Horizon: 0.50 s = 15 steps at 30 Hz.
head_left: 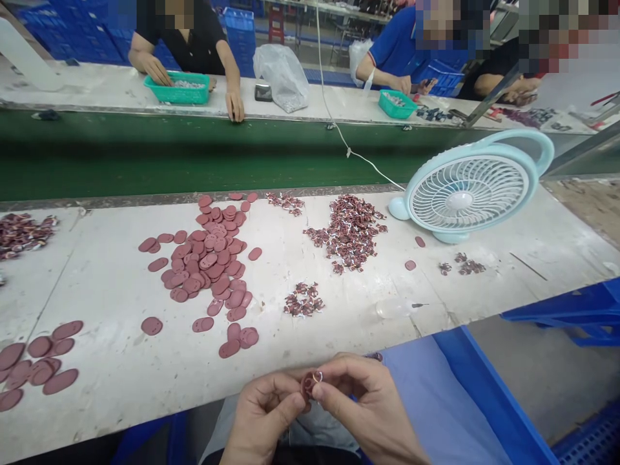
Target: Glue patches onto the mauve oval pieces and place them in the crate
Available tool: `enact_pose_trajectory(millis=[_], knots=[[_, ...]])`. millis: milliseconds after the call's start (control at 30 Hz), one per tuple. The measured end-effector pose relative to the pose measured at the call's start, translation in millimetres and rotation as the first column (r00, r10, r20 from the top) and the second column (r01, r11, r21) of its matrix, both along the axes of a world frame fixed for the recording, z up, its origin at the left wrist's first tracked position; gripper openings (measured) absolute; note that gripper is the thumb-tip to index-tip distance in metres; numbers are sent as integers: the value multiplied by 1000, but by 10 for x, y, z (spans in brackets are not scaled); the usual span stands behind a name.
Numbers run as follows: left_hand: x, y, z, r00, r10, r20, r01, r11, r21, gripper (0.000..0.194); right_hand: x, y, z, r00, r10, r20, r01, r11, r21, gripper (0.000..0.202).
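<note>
Above my lap, at the table's front edge, my left hand [266, 410] and my right hand [365, 400] meet fingertip to fingertip. Between them they pinch a small dark red piece [309, 385] with a white and yellow bit at its upper right. My fingers hide part of it, so I cannot tell its exact kind. Beyond my hands lies a small heap of dark red and white pieces [303, 299], with a larger heap [352, 232] behind it. Flat red-brown oval discs [208, 258] are piled to the left.
A light-blue fan [460, 200] leans back on the right of the table [339, 336]. A clear bottle with a dark needle tip [394, 309] lies in front. More discs [41, 371] sit at left. A blue bin [489, 387] stands by my right. Across, co-workers handle green baskets [179, 95].
</note>
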State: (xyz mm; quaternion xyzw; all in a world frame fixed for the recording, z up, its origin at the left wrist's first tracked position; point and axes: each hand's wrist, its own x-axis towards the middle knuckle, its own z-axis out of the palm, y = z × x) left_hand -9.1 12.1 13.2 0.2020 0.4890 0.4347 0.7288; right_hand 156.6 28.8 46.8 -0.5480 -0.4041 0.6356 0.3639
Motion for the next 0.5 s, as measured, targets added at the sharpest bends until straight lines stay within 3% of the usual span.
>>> enact_pose_trajectory(millis=[133, 400, 500], knots=[[-2, 6, 21, 999, 31, -39, -31, 1000, 5, 26, -51, -12, -107, 982, -72, -176, 62, 996, -62, 17], [57, -15, -14, 997, 46, -61, -44, 998, 35, 22, -87, 18, -154, 972, -116, -203, 98, 991, -95, 20], [-18, -57, -85, 994, 48, -98, -38, 994, 98, 18, 31, -77, -224, 958, -167, -232, 156, 986, -64, 16]])
